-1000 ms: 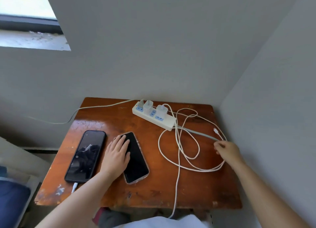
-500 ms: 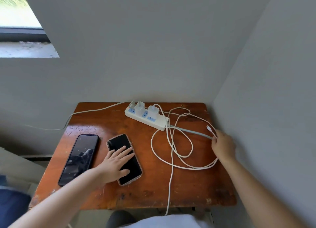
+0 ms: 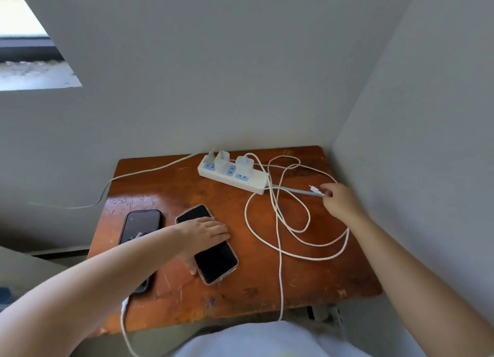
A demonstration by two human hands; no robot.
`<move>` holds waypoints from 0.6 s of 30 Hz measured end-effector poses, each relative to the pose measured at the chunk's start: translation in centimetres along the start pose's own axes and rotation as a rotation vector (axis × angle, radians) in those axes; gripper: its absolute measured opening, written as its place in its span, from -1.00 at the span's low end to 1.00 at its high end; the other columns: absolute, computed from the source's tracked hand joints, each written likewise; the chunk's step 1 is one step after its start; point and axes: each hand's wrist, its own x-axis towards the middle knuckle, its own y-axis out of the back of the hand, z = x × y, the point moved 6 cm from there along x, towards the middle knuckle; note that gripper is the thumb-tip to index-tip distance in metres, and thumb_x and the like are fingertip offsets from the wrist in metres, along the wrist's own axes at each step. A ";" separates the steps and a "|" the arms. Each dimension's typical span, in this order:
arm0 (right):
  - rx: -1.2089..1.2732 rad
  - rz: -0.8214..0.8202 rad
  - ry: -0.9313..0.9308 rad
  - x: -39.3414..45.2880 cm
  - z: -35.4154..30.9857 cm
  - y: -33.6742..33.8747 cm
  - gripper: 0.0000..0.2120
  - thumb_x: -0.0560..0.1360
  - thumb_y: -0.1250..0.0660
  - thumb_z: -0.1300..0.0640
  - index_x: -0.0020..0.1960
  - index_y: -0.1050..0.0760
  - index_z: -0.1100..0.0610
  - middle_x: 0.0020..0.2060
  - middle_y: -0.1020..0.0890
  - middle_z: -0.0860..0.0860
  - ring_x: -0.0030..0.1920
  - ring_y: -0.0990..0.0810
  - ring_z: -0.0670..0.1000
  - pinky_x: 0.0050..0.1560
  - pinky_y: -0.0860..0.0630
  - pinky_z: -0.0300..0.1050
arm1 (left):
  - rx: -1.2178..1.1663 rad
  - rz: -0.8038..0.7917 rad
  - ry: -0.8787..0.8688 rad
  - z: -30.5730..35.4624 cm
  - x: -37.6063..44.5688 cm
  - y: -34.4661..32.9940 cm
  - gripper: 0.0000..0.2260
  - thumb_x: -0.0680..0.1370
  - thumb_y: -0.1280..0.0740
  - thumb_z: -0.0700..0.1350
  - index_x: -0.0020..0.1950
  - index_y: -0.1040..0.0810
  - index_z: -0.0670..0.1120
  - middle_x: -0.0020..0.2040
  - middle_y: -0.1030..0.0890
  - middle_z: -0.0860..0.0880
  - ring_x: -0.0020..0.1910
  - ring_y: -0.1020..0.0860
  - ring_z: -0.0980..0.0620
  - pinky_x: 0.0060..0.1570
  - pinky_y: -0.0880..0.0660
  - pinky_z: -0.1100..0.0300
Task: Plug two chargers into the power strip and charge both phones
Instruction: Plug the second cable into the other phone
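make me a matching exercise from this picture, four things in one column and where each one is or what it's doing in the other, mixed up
Things:
1. left hand
2. right hand
3. power strip
4. left phone

States:
A. lies at the back of the table, two white chargers plugged in
B. pinches the free cable end
C. rests on the right phone
D. has a white cable at its near end

Pairs: 1-C, 2-B, 3-A, 4-D
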 end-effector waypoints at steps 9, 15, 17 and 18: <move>0.222 -0.241 0.146 -6.9 -6.1 -3.3 -0.75 0.55 -0.16 0.22 0.17 -0.51 0.18 -0.09 -0.53 -0.05 -0.11 -0.47 -0.10 -0.22 -0.34 -0.35 | -0.043 0.143 0.026 -0.2 0.3 0.8 -0.15 0.28 -0.42 0.22 0.40 -0.15 -0.13 0.39 -0.30 -0.13 0.32 -0.26 -0.10 0.35 -0.23 0.01; 0.168 -0.156 0.300 -10.4 -10.1 -4.0 -0.82 0.51 -0.27 0.19 0.06 -0.59 0.19 -0.22 -0.48 -0.03 -0.24 -0.46 -0.10 -0.11 -0.42 -0.21 | -0.308 0.342 0.184 -1.9 -2.2 1.7 -0.11 0.27 -0.41 0.26 0.43 -0.11 -0.10 0.44 -0.24 -0.08 0.40 -0.15 -0.04 0.38 -0.18 0.08; 0.161 -0.057 0.329 -11.8 -10.9 -3.6 -0.85 0.47 -0.33 0.20 0.00 -0.62 0.19 -0.25 -0.54 0.05 -0.22 -0.50 -0.02 -0.03 -0.44 0.01 | -0.465 0.499 0.225 -2.4 -4.2 2.3 -0.10 0.24 -0.44 0.27 0.42 -0.17 -0.10 0.43 -0.29 -0.07 0.40 -0.19 -0.04 0.36 -0.22 0.08; 0.133 0.004 0.375 -12.6 -11.6 -3.3 -0.88 0.44 -0.38 0.23 -0.04 -0.64 0.19 -0.28 -0.57 0.09 -0.25 -0.51 0.00 -0.07 -0.42 0.04 | -0.527 0.583 0.225 -2.5 -5.2 2.8 -0.10 0.22 -0.46 0.26 0.40 -0.22 -0.12 0.40 -0.34 -0.09 0.39 -0.24 -0.06 0.33 -0.26 0.06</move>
